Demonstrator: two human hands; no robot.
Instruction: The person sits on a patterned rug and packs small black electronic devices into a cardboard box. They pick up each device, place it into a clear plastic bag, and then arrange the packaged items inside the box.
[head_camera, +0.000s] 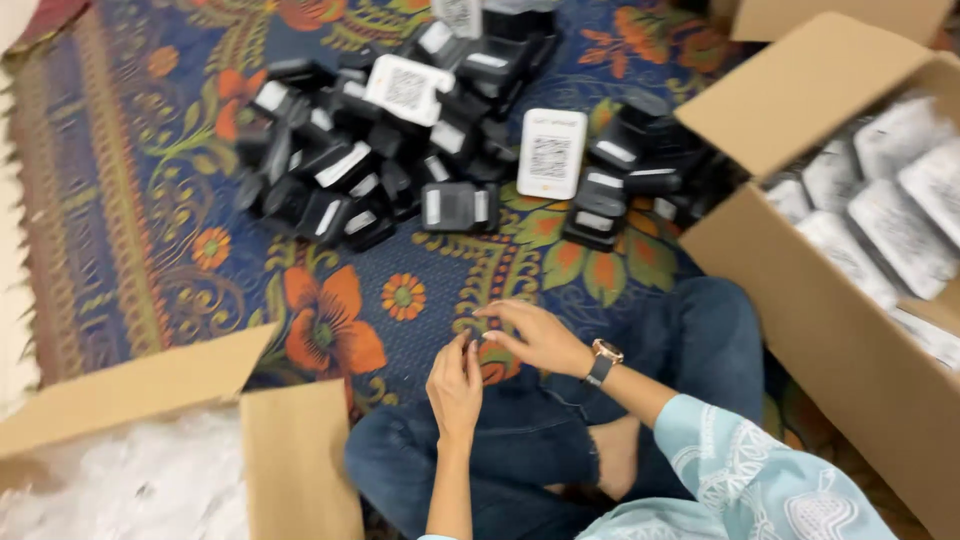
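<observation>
My left hand (455, 385) and my right hand (532, 335) meet just above my crossed legs in blue jeans (520, 440), fingertips close together. Something very small may be pinched between them, but I cannot tell what. A watch sits on my right wrist (603, 360). Beyond the hands, on the patterned carpet (150, 200), lies a pile of several small black devices (370, 150), with white rectangular cards (551, 152) standing among them.
An open cardboard box (800, 290) at the right holds several grey wrapped packs (900, 200). Another open cardboard box (290, 460) at the lower left contains white wrapping. More black devices (630, 180) lie next to the right box.
</observation>
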